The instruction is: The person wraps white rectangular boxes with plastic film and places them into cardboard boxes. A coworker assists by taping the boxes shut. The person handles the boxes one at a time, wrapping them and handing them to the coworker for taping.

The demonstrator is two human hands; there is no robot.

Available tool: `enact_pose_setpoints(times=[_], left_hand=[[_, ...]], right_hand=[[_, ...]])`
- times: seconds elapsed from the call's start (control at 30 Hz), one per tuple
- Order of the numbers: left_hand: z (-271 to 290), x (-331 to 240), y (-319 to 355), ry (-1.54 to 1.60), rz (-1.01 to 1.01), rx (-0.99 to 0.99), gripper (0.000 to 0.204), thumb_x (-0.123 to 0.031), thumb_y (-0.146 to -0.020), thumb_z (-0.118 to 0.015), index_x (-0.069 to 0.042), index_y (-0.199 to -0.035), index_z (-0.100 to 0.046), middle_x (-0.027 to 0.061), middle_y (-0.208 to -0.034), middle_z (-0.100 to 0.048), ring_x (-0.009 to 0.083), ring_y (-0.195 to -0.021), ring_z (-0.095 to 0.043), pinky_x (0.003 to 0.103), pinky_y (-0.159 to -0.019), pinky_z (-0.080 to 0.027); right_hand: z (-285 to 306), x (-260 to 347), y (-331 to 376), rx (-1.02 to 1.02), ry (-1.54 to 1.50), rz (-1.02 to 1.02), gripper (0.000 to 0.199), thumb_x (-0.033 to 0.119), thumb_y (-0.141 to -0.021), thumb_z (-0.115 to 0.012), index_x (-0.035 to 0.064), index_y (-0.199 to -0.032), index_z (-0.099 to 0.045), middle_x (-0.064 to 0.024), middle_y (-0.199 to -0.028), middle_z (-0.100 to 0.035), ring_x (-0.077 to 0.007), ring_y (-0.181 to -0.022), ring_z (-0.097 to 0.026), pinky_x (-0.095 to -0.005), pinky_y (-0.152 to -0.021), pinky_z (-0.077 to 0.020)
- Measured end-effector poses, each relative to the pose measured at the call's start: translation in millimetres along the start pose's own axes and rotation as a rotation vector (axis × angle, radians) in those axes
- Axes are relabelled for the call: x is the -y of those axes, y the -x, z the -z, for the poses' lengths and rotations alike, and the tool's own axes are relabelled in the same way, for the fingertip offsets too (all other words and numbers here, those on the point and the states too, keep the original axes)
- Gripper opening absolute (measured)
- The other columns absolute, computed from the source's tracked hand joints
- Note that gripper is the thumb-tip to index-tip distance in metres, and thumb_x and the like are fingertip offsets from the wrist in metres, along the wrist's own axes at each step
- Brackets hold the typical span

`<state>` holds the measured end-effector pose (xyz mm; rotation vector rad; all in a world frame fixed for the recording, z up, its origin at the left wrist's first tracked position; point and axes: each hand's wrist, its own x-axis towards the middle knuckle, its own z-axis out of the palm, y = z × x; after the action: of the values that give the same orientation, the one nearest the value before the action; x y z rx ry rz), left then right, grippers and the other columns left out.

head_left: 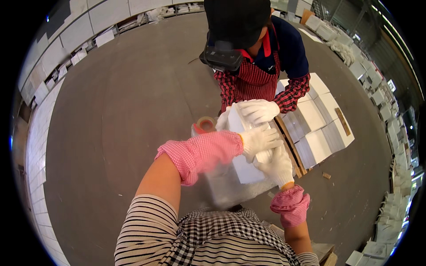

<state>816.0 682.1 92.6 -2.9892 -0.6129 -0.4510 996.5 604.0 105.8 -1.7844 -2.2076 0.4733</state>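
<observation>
A white block-like bundle (247, 170), perhaps stacked sheets or a carton, stands in front of me with a shiny clear covering on its top. My left hand (258, 141), in a white knit glove, lies across the top with fingers stretched out. Against the bundle's right side rests my right hand (278, 167), gloved too, its thumb and fingers spread. A co-worker's white-gloved hand (258, 111) presses on the far end; the other one (222, 119) touches the far left side. Just left of the bundle sits a roll of tape (205, 124) on a red holder.
Opposite me leans a co-worker in a red striped apron (257, 82). White stacks (317, 113) stand on a wooden pallet (293, 153) at the right. A wood scrap (326, 176) lies on the grey floor (111, 111). White piles (95, 22) line the walls.
</observation>
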Motion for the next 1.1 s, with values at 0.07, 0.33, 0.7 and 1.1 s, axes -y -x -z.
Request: enact_pose_setpoints(times=[0.07,0.33,0.7,1.1], left_hand=[[10,5,-3,-0.052,-0.019,0.009,0.083,-0.037,-0.056,-0.090,-0.007,-0.126,-0.059,0.0076,-0.122,-0.059,0.0276,-0.121,-0.056,0.044,-0.096,-0.047],[9,20,-27,0.061,-0.084,0.111,0.092,-0.038,-0.052,-0.090,-0.004,-0.132,-0.060,0.0135,-0.120,-0.060,0.0322,-0.114,-0.058,0.045,-0.097,-0.047],[-6,21,-31,0.043,-0.108,-0.071,0.096,-0.038,-0.047,-0.089,-0.003,-0.132,-0.061,0.0162,-0.125,-0.059,0.0343,-0.116,-0.058,0.046,-0.099,-0.045],[-13,21,-34,0.170,-0.098,0.002,0.106,-0.036,-0.043,-0.092,0.000,-0.136,-0.057,0.0184,-0.125,-0.058,0.0358,-0.116,-0.058,0.047,-0.100,-0.048]], right_hand=[[-4,-25,-5,-0.118,-0.287,0.035,0.089,0.041,-0.086,-0.080,-0.0030,-0.154,-0.044,-0.0226,-0.143,-0.062,-0.0356,-0.123,-0.068,-0.0430,-0.101,-0.0568],[-82,-122,15,-0.372,-1.586,-0.678,0.068,0.053,-0.114,-0.043,0.0019,-0.159,-0.044,-0.0193,-0.157,-0.054,-0.0319,-0.139,-0.057,-0.0451,-0.115,-0.0482],[-139,-86,-5,-0.476,-2.225,-0.620,0.080,0.064,-0.112,-0.017,0.0066,-0.164,-0.040,-0.0189,-0.165,-0.046,-0.0438,-0.144,-0.052,-0.0562,-0.121,-0.0444],[-133,-84,-9,-0.643,-2.167,-0.838,0.072,0.058,-0.112,-0.031,0.0019,-0.153,-0.051,-0.0211,-0.146,-0.064,-0.0429,-0.125,-0.068,-0.0529,-0.106,-0.0572]])
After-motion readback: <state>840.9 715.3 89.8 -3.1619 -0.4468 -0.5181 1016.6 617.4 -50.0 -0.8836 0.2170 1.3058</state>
